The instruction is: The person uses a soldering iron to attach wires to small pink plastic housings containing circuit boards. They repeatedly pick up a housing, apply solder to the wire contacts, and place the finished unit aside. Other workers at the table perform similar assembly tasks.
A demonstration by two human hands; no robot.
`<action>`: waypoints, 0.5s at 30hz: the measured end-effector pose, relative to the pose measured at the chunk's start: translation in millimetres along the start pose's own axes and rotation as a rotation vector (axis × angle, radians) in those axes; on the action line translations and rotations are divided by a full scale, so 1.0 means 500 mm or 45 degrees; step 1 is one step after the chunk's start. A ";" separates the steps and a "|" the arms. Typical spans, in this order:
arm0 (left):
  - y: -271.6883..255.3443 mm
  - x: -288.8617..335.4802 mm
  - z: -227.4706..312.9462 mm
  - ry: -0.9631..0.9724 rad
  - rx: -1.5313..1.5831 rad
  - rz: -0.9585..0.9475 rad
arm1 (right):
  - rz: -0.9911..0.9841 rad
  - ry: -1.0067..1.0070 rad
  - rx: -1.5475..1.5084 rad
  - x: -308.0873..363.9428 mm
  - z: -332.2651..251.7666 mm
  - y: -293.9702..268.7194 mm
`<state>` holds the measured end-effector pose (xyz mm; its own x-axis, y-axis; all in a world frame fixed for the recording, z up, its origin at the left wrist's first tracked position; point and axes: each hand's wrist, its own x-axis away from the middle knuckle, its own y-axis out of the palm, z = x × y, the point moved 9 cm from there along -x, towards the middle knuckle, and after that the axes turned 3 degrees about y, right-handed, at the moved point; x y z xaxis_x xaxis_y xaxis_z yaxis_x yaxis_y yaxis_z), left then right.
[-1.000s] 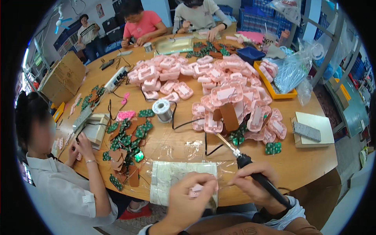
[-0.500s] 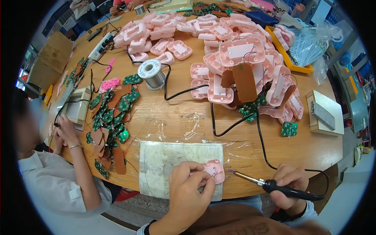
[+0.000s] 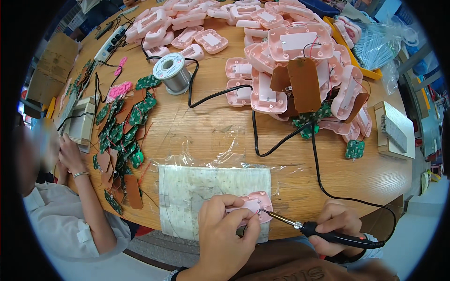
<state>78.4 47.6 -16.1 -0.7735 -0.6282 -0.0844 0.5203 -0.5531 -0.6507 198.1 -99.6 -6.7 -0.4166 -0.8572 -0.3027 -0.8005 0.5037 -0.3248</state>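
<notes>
My left hand (image 3: pixel 224 239) is closed on a small pink plastic shell (image 3: pixel 266 198), whose far part its fingers hide. Thin wires show at the fingertips, over a pale panel inside the shell. A worn whitish mat (image 3: pixel 185 185) lies under it at the table's near edge. In my right hand (image 3: pixel 338 224) is a black-handled soldering iron (image 3: pixel 307 229), gripped like a pen. Its metal tip points left and reaches the shell's inside, by the wires; whether it touches them I cannot tell.
Pink shells (image 3: pixel 211 41) are heaped at the back. Green circuit boards (image 3: pixel 117 129) lie in a pile on the left, near a seated co-worker (image 3: pixel 70 220). A solder spool (image 3: pixel 176 79) stands behind the mat. The iron's black cord (image 3: pixel 318 173) loops across the right.
My right hand has moved the soldering iron left, bringing its tip from beside the shell to over it. My left hand keeps its hold. The whole view has shifted slightly.
</notes>
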 end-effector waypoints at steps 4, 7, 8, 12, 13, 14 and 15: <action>0.004 0.000 -0.007 -0.052 0.069 0.006 | -0.117 -0.033 0.054 -0.006 -0.007 0.010; 0.004 0.000 0.000 -0.012 0.017 0.016 | -0.142 -0.062 0.090 -0.009 -0.018 0.006; 0.004 0.000 0.001 -0.010 0.010 0.009 | -0.102 -0.065 0.078 -0.011 -0.020 -0.002; 0.005 -0.001 0.000 -0.017 -0.006 -0.008 | -0.052 -0.047 0.050 -0.012 -0.020 -0.012; 0.006 -0.002 0.000 -0.020 -0.005 -0.011 | -0.044 -0.041 0.048 -0.012 -0.018 -0.012; 0.006 -0.002 -0.001 -0.029 0.010 -0.005 | -0.046 -0.045 0.049 -0.012 -0.018 -0.011; 0.006 -0.002 -0.002 -0.039 0.024 0.002 | -0.049 -0.049 0.050 -0.011 -0.017 -0.010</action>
<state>80.6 46.9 -18.7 -0.7613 -0.6454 -0.0622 0.5286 -0.5622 -0.6360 200.6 -98.3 4.2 -0.3684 -0.8716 -0.3234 -0.7979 0.4750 -0.3712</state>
